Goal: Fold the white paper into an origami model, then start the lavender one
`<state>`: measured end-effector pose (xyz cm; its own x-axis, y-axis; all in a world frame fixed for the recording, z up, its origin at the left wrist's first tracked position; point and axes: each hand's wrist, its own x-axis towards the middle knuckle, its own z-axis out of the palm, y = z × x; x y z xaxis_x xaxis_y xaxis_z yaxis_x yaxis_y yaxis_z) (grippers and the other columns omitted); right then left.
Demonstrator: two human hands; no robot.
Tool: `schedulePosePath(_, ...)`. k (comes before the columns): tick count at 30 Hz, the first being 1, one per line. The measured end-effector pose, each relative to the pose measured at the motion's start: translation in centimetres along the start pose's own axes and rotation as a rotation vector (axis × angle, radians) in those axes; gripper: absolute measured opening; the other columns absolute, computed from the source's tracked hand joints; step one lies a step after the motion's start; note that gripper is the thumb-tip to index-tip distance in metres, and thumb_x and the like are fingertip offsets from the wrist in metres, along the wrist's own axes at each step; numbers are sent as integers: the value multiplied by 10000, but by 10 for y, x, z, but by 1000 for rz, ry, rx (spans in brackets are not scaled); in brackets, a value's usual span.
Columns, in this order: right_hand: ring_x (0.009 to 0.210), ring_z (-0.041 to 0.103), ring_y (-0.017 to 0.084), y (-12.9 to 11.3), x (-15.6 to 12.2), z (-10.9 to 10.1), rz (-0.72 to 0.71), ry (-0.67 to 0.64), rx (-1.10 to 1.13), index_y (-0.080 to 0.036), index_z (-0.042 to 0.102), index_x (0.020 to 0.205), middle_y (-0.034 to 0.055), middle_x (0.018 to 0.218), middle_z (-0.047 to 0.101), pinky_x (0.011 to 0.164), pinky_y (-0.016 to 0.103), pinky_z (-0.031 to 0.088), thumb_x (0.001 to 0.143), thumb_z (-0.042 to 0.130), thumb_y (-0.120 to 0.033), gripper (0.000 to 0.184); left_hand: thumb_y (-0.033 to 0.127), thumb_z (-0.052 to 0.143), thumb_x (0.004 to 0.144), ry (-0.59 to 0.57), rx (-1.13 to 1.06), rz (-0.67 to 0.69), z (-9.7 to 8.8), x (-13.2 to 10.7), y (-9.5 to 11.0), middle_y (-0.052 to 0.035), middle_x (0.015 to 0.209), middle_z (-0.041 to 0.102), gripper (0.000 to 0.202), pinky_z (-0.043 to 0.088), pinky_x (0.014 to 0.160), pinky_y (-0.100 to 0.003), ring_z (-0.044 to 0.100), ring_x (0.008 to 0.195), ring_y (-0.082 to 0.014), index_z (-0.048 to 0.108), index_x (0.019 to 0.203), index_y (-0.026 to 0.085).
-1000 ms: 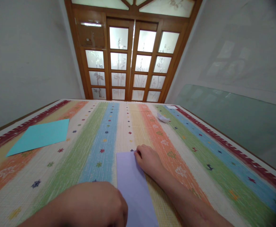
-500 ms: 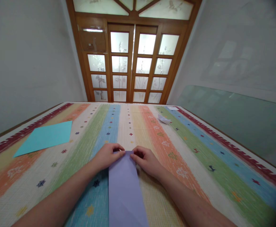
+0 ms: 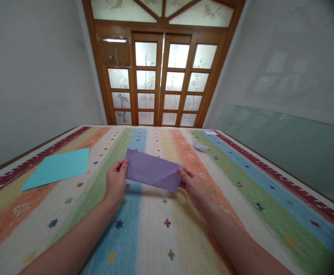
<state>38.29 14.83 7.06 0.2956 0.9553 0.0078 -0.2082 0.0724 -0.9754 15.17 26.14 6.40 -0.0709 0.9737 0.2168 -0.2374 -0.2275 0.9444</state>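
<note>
Head | purple paper long axis left-right (lifted) | left hand, right hand pinch ends

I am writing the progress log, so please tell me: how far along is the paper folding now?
Done: the purple paper is already folded to a long strip with a slanted crease. A small white folded piece lies farther off. In hand: the left hand and right hand pinch its two ends above the mat. Left: probably more folds; the teal sheet lies flat, unfolded.
</note>
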Motion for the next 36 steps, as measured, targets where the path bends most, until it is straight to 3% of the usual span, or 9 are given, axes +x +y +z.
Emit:
schedulePosePath(4,681,624,162,8,-3,6,-18,133,65,-176,718,908,58,841,701,668,296,507,725,756,-491,366,484,714,730,-38,-11,-71,1,-4,-3,-19,809,667,378,458,596,-205,581,671,-131,686,926,163)
schedulePosePath(8,675,608,166,4,-2,-1,-135,253,69,-178,699,855,52,826,693,626,282,484,689,794,-450,333,459,740,701,-130,33,-127,2,-7,-3,-44,828,679,406,464,572,-217,596,666,-145,687,961,152)
schedulePosePath(14,658,595,177,0,-1,-7,-233,318,-62,-188,712,815,40,773,698,613,281,441,699,777,-453,297,462,765,679,-240,85,-212,4,-11,0,-36,755,662,456,394,514,-194,543,577,-117,701,998,142)
schedulePosePath(19,613,566,162,3,0,-8,-181,334,-92,-182,726,800,29,730,685,570,261,398,717,748,-490,320,511,770,656,-256,100,-208,1,-10,-7,-50,766,680,438,384,517,-208,546,593,-131,734,865,128)
schedulePosePath(24,566,546,149,8,1,-11,-107,282,-43,-160,735,826,37,704,670,526,252,382,718,743,-503,360,490,777,654,-217,101,-241,-2,-7,-9,-75,789,699,423,425,561,-228,572,626,-154,734,858,122)
schedulePosePath(31,559,552,158,11,3,-12,-57,290,-43,-157,719,815,43,692,661,522,261,399,709,751,-507,368,478,749,700,-245,169,-255,-4,-6,-8,-63,756,673,372,383,501,-210,540,578,-133,719,833,132)
schedulePosePath(34,542,544,155,6,1,-12,31,256,-36,-155,701,810,45,684,652,508,265,397,702,756,-513,378,499,732,715,-352,166,-414,-9,2,3,-42,736,665,371,365,473,-203,538,541,-117,712,841,151)
schedulePosePath(36,529,532,149,2,-2,-10,134,154,-46,-155,689,803,48,680,643,495,264,386,702,753,-516,380,547,687,749,-531,119,-589,-14,8,13,-71,816,691,421,398,487,-210,577,573,-123,716,875,146)
